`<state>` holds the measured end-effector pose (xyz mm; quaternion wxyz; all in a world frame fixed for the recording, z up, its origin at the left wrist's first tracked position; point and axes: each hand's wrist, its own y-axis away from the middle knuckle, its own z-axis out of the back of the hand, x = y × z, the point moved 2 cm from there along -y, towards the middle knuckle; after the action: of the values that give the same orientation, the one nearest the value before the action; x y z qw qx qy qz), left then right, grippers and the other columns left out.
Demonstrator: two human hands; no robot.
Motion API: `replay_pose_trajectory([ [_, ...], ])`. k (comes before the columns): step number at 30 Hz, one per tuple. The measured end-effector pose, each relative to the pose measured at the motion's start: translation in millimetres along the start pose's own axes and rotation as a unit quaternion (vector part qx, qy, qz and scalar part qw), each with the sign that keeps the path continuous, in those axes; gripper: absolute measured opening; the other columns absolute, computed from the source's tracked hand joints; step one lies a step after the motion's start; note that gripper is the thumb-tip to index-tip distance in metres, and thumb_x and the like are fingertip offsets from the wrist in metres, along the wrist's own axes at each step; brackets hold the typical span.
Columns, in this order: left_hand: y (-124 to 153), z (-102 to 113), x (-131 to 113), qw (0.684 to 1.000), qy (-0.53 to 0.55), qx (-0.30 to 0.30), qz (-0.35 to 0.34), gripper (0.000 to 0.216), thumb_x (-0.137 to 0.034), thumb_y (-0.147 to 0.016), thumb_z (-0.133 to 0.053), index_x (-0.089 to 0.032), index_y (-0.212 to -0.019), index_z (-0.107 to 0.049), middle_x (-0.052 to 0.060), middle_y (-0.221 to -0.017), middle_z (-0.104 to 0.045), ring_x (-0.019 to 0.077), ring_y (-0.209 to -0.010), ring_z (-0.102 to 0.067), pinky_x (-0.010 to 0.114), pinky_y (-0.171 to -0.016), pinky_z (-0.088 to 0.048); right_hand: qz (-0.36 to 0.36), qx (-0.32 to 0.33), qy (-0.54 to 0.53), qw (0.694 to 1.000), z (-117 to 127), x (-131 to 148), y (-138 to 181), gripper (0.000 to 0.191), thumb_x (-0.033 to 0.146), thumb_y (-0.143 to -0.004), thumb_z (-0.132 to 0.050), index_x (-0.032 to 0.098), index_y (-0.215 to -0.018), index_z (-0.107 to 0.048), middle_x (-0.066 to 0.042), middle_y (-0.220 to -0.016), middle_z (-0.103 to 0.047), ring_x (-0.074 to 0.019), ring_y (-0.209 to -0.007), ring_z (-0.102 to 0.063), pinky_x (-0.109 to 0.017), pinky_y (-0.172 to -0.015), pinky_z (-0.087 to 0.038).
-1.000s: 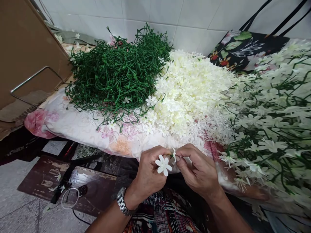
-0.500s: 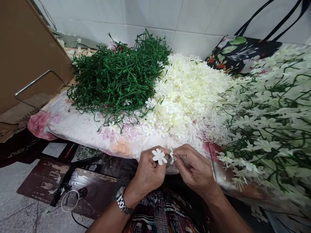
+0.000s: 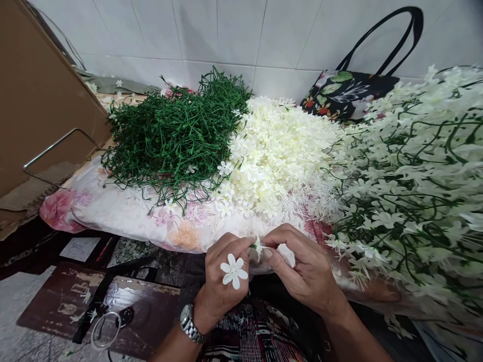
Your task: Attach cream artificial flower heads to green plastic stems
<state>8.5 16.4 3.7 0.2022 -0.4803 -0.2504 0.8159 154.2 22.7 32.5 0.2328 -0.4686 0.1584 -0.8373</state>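
Note:
My left hand is closed around an artificial flower stem, mostly hidden in the fingers. One open white flower of that stem stands out over the back of the hand. Between my hands, at the left thumb and index fingertips, a small green stem tip meets a white blossom. My right hand pinches this blossom between thumb and index finger. Beyond the hands lie a heap of loose white blossoms and a tangle of green plastic stems.
Finished-looking flower sprays pile up at the right. A black floral bag leans on the tiled wall. A cardboard box stands at left. Below the floral cloth is a brown board with a ring.
My left hand has turned, so its flower now hangs lower over the back of the hand. The blossom in my right fingers has met the stem tip. The view has shifted slightly.

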Motion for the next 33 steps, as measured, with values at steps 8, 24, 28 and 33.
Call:
replay_pose_trajectory([
  [8,2.2,-4.9,3.8,0.997,-0.042,-0.003,-0.069,0.023,0.000,-0.077,-0.048,-0.012,-0.094,-0.058,0.003,-0.063,-0.058,0.0140,-0.057,-0.050,0.026,-0.053,-0.042,-0.013,0.005,0.010,1.000,-5.1,-5.8,-0.2,0.010,0.008,-0.081,-0.049,0.016,-0.077,-0.051,0.002,-0.066,-0.050,-0.0077,-0.058,-0.048,-0.020,-0.054,-0.040],
  [24,-2.3,-12.5,17.6,0.996,0.016,0.078,-0.036,0.016,-0.006,-0.079,-0.044,-0.018,-0.069,-0.049,-0.001,-0.057,-0.043,0.0128,-0.054,-0.039,0.027,-0.049,-0.032,0.009,0.015,0.046,0.999,-13.1,-20.7,-1.7,0.012,0.007,-0.081,-0.046,0.016,-0.076,-0.052,0.000,-0.063,-0.052,-0.0096,-0.056,-0.049,-0.021,-0.051,-0.041],
  [28,-6.3,-7.2,14.3,0.995,0.045,0.085,0.033,0.015,-0.007,-0.081,-0.047,-0.017,-0.087,-0.057,0.001,-0.067,-0.054,0.0120,-0.059,-0.050,0.024,-0.054,-0.042,0.007,0.024,0.036,0.999,-8.3,-18.5,-2.0,0.011,0.008,-0.082,-0.046,0.016,-0.078,-0.052,0.001,-0.064,-0.050,-0.0092,-0.057,-0.048,-0.021,-0.052,-0.041],
  [33,-10.9,1.0,2.4,0.993,0.034,0.113,0.030,0.052,-0.014,-0.080,-0.053,-0.019,-0.130,-0.039,0.010,-0.105,-0.058,0.0203,-0.097,-0.055,0.034,-0.082,-0.048,0.007,0.013,0.085,0.996,21.0,-2.0,-2.8,0.013,0.007,-0.083,-0.047,0.018,-0.076,-0.050,0.001,-0.066,-0.051,-0.0090,-0.061,-0.050,-0.022,-0.055,-0.041],
])
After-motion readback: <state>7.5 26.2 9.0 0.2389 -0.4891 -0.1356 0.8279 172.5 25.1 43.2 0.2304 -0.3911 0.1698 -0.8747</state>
